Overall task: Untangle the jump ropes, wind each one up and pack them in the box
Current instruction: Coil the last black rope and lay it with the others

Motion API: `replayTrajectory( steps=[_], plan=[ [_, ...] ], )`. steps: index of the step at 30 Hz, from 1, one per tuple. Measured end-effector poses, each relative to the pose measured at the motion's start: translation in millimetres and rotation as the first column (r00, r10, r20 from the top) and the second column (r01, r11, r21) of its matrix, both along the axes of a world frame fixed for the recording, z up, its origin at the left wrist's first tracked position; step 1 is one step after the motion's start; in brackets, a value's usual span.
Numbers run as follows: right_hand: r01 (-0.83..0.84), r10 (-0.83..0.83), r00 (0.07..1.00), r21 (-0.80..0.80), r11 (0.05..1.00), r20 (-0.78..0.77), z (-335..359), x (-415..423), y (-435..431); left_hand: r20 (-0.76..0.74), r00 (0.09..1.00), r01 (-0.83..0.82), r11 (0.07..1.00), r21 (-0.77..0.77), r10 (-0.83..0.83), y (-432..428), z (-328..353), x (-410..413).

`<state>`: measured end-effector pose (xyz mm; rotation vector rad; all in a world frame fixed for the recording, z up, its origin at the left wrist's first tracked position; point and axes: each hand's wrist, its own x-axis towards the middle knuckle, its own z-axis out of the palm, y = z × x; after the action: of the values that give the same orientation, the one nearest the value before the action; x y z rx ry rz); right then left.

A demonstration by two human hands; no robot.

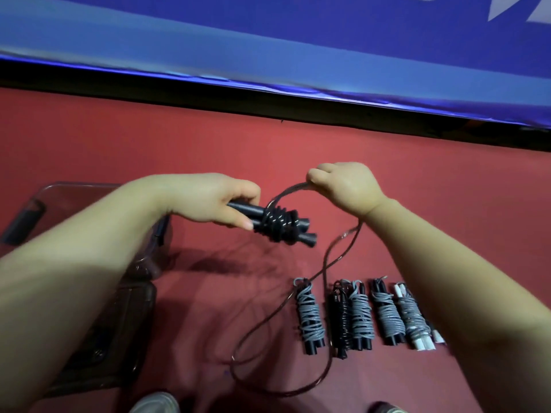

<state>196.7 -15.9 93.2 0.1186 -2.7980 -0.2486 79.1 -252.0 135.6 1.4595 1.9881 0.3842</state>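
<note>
Aloft, black rope point(278, 225) in left hand point(213, 201)

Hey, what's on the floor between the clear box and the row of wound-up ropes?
In the head view, only the loose tail of the dark rope loops over bare red floor between the box and the wound ropes.

Red floor point(119, 138), blue banner point(268, 34), perhaps padded
</note>
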Motion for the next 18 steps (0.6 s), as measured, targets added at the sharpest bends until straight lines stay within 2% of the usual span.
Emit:
replayTrajectory(
  steps=[2,4,6,9,10,11,12,13,14,15,16,18],
  plan=[
    [-0.083,0.083,0.997,0.115,0.99,0.006,6.6,2.5,4.8,-0.089,0.995,0.04,0.996,-0.08,-0.047,-5.8,0.4,-4.4],
    [-0.114,0.11,0.993,0.145,0.983,0.041,3.8,0.8,5.8,-0.006,0.998,0.059,0.994,-0.091,-0.06,-7.2,-0.3,-1.0],
    [-0.122,0.118,0.992,0.089,0.989,0.05,-1.5,-3.6,-1.0,0.06,0.994,0.091,0.993,-0.077,-0.086,-5.1,0.7,4.8],
    [-0.002,0.001,0.989,0.011,1.0,0.151,-10.7,-17.9,-26.9,0.147,0.985,0.095,0.995,-0.036,-0.089,-0.7,5.4,13.3],
    [0.094,-0.082,0.972,-0.042,0.995,0.219,-13.0,-21.8,-34.9,0.192,0.979,0.068,0.998,-0.01,-0.065,0.7,6.3,15.6],
    [0.187,-0.129,0.95,-0.187,0.964,0.285,-12.7,-23.5,-44.0,0.243,0.97,0.015,1.0,0.024,-0.02,1.8,6.2,17.7],
    [0.3,-0.142,0.918,-0.417,0.858,0.369,-13.8,-25.3,-52.6,0.296,0.954,-0.061,0.996,0.064,0.04,3.0,4.8,19.6],
    [0.409,-0.144,0.889,-0.612,0.677,0.435,-16.1,-25.4,-61.4,0.355,0.929,-0.156,0.981,0.113,0.106,3.8,3.0,21.1],
    [0.469,-0.203,0.876,-0.674,0.57,0.437,-20.3,-25.3,-68.1,0.416,0.894,-0.254,0.953,0.166,0.166,5.1,-0.2,20.8],
    [0.506,-0.282,0.86,-0.637,0.581,0.426,-24.8,-25.1,-74.2,0.466,0.859,-0.345,0.913,0.219,0.213,6.6,-2.6,20.1],
    [0.533,-0.349,0.844,-0.559,0.635,0.408,-34.2,-26.5,-77.5,0.512,0.824,-0.421,0.868,0.264,0.244,8.2,-5.3,18.3],
    [0.571,-0.394,0.816,-0.485,0.663,0.422,-51.2,-26.2,-82.9,0.645,0.719,-0.546,0.785,0.293,0.26,10.3,-7.0,12.5]
  ],
)
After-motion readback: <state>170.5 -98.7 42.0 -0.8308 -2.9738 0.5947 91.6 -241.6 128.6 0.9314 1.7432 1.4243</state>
